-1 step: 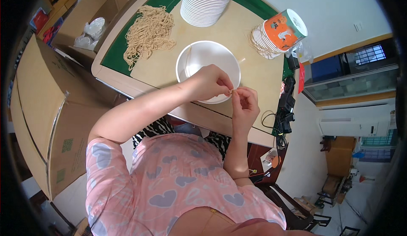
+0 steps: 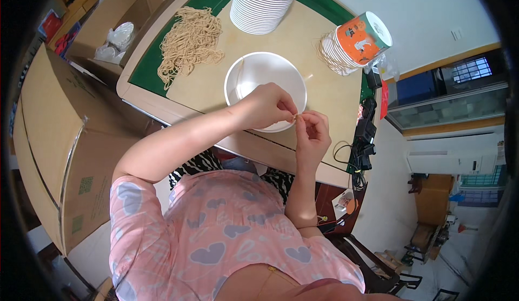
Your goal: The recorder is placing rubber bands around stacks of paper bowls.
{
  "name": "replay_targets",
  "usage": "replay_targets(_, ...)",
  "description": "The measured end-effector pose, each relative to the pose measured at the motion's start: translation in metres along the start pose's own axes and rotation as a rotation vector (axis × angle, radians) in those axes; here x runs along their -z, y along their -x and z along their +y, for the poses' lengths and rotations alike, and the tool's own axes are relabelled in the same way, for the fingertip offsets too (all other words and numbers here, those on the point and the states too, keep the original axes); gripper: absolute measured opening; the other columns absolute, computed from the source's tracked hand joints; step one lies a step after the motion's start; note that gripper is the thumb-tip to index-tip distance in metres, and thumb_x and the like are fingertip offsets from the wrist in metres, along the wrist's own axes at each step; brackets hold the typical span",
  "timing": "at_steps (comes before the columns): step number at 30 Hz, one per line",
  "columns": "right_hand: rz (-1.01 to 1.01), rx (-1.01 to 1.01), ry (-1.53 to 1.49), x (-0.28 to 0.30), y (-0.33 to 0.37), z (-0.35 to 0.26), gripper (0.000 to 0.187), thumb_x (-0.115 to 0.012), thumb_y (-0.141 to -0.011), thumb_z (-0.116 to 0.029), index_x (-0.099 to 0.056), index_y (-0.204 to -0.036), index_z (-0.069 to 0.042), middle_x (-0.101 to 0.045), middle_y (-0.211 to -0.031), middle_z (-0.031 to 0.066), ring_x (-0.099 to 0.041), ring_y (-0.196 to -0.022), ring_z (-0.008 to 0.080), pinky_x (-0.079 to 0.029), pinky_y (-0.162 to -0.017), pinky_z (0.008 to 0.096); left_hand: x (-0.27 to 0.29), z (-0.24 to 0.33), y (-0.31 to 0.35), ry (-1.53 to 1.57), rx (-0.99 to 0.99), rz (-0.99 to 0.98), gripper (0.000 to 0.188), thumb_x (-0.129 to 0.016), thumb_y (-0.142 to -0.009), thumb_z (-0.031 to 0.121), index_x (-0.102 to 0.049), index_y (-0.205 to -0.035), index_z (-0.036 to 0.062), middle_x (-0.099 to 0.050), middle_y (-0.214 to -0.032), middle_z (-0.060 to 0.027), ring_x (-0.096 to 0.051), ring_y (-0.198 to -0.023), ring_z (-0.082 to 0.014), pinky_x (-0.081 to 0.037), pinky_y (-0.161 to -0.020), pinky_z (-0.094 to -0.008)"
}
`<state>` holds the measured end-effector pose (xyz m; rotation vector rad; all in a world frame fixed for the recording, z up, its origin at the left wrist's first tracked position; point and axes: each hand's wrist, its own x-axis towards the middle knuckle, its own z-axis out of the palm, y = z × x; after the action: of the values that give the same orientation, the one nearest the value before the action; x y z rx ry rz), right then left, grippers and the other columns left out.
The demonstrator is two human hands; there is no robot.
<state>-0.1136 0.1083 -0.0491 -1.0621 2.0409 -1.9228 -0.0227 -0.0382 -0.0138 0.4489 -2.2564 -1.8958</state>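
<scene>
My left hand [image 2: 267, 106] and my right hand [image 2: 313, 130] meet over the near rim of a white round tub [image 2: 258, 65]. Fingertips of both are pinched together on a small piece of thin tan string [image 2: 294, 117], mostly hidden between them. The tub stands on the table with its mouth upward. A tan strand shows against its inner wall at the far left. Beyond my left hand lies a loose tangled heap of tan string [image 2: 189, 44].
At the far side stands a tall stack of orange and white tubs [image 2: 259, 6]. Another stack [image 2: 357, 40], wound with strings at its rims, lies to the right. Black adapters and cables [image 2: 365, 133] line the right edge. Cardboard boxes [image 2: 89, 155] stand left.
</scene>
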Motion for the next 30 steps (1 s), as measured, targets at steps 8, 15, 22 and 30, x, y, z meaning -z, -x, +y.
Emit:
replay_targets(8, -0.009, 0.053, 0.079, 0.0, 0.0, -0.001, 0.01, -0.067, -0.08, 0.003, -0.063, -0.088, -0.003, -0.056, -0.095, 0.0035, -0.048, -0.064, 0.0048, -0.04, -0.057, 0.0184, -0.002, 0.011, 0.008, -0.174, -0.038, 0.059, 0.019, -0.066, -0.077, 0.014, -0.07, -0.088, -0.0014, -0.069, -0.083, -0.0169, -0.068, -0.078, -0.0253, -0.052, -0.072, -0.0327)
replay_targets(15, -0.145, -0.118, 0.143, -0.002, -0.001, -0.024, 0.018, -0.067, -0.081, 0.002, -0.061, -0.098, -0.001, -0.057, -0.086, -0.0021, -0.041, -0.057, 0.0009, -0.035, -0.052, 0.0154, 0.005, 0.003, 0.018, -0.129, -0.056, 0.142, 0.019, -0.064, -0.079, 0.015, -0.068, -0.088, -0.0012, -0.068, -0.079, -0.0153, -0.067, -0.075, -0.0258, -0.052, -0.069, -0.0336)
replay_targets(22, -0.195, -0.12, 0.085, -0.006, -0.003, -0.016, 0.01, -0.064, -0.086, -0.001, -0.062, -0.096, 0.0, -0.06, -0.077, -0.0026, -0.045, -0.058, 0.0004, -0.034, -0.052, 0.015, 0.004, 0.007, 0.021, -0.158, -0.08, 0.194, 0.019, -0.063, -0.081, 0.016, -0.068, -0.088, -0.0008, -0.068, -0.079, -0.0148, -0.066, -0.073, -0.0249, -0.052, -0.068, -0.0332)
replay_targets(30, -0.169, -0.149, 0.03, -0.008, -0.004, -0.011, 0.004, -0.061, -0.089, -0.001, -0.06, -0.092, 0.001, -0.061, -0.076, -0.0015, -0.05, -0.063, 0.0009, -0.036, -0.056, 0.0146, 0.005, 0.002, 0.022, -0.074, -0.082, 0.238, 0.015, -0.063, -0.084, 0.012, -0.069, -0.091, 0.0003, -0.068, -0.079, -0.0103, -0.062, -0.07, -0.0169, -0.05, -0.068, -0.0296)
